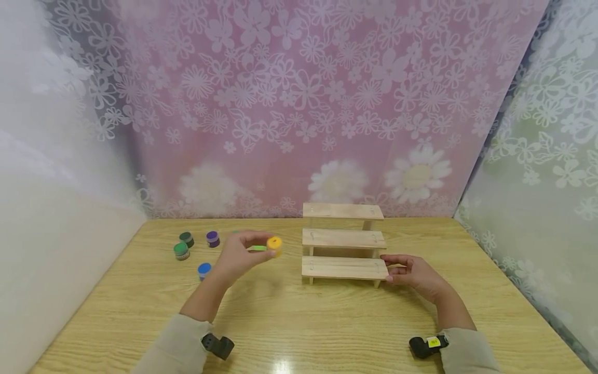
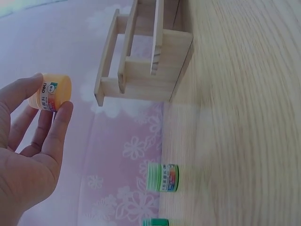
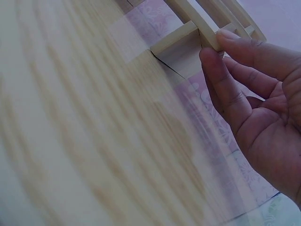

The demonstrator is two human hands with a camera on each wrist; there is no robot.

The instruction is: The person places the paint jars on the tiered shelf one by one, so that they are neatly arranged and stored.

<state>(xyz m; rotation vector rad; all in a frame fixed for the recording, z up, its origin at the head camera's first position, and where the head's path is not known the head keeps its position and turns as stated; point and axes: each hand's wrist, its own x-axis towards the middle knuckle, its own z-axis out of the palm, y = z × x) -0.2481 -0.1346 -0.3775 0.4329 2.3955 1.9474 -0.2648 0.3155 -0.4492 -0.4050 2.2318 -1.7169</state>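
A small yellow-orange paint jar (image 1: 274,246) is pinched between the thumb and fingers of my left hand (image 1: 235,259), raised over the table left of a wooden stand. In the left wrist view the jar (image 2: 51,92) lies tilted on its side, its printed label showing. The three-step stand (image 1: 344,238) of pale wood stands upright on the table. At its right end, my right hand (image 1: 418,278) grips the lowest step's edge. The right wrist view shows thumb and index finger pinching the corner of that board (image 3: 190,16).
Left on the table are a dark green jar (image 1: 186,239), a green jar (image 1: 181,251), a purple jar (image 1: 213,239) and a blue jar (image 1: 204,269). A light green jar (image 2: 163,177) stands behind my left hand. Floral curtains (image 1: 299,104) hang behind the table.
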